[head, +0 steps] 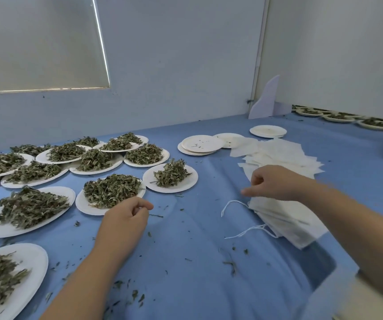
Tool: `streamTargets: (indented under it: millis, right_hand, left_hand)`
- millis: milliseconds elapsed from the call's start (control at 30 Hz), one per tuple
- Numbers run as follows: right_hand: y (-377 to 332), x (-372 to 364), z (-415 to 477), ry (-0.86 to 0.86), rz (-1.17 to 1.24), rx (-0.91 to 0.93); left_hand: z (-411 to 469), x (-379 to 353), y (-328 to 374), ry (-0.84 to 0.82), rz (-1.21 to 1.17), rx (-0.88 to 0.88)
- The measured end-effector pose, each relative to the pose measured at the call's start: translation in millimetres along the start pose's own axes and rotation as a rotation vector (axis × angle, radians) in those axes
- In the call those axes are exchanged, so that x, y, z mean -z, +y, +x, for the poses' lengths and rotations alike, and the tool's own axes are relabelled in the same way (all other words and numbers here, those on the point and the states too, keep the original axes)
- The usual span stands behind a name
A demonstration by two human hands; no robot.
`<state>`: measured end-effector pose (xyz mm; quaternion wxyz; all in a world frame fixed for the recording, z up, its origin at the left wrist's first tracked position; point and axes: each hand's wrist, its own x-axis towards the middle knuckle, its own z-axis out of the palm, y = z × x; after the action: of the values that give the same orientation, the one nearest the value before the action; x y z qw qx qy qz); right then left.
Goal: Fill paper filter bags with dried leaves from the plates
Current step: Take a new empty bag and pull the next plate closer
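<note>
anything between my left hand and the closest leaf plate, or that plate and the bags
Nothing visible does. The left hand is at the rim of the nearest plate of leaves, and only blue cloth with loose leaf scraps lies between that plate and the stack of filter bags.

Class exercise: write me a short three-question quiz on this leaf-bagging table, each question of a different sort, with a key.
1. True or false: the right hand is nearer the stringed filter bags than the left hand is.
2. The table cloth is: A red, B blue, C green.
3. Fill in: the plates heaped with dried leaves lie on the person's ___ side.
Key: 1 true; 2 B; 3 left.
</note>
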<state>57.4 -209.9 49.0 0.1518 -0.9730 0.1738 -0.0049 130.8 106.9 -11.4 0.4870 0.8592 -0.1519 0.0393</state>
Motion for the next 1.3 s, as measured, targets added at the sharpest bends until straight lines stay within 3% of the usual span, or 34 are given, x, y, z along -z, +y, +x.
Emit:
streamTargets:
  millis: [233,567,667,767,933,1133,1300]
  right_hand:
    - [0.5,-25.9,-34.6,0.093,-0.319,0.027]
    - [-17.0,-32.4,-37.5,0.258,-0.559,0.079]
    - [-15.9,-29.8,-36.0,0.299,-0.442,0.062]
    - [-18.2,-22.7,-39.9,0.279,-0.133,0.016]
    - [-32.2,-9.5,-50.7,0.341,0.285,0.147]
    - [-73.0,-1.5,-63.6,0.297,0.419,0.309]
    - [-108.6,-1.4,-66.6,0.359,0.392,0.392]
  left_hand:
    - [-9.0,2.5,-0.2,-0.041,0.02,-0.041]
    - [-17.8,5.8,-0.3,-0.068,0.035,-0.031]
    - [-18.8,6.2,1.5,-0.07,0.032,-0.027]
    - [-19.6,6.6,2.7,-0.073,0.034,-0.028]
    - [-22.3,7.2,8.3,-0.053,-0.015,-0.067]
    - [-37.8,16.5,36.9,0.141,-0.014,-0.375]
    - [-51.5,31.1,51.1,0.203,-0.093,-0.391]
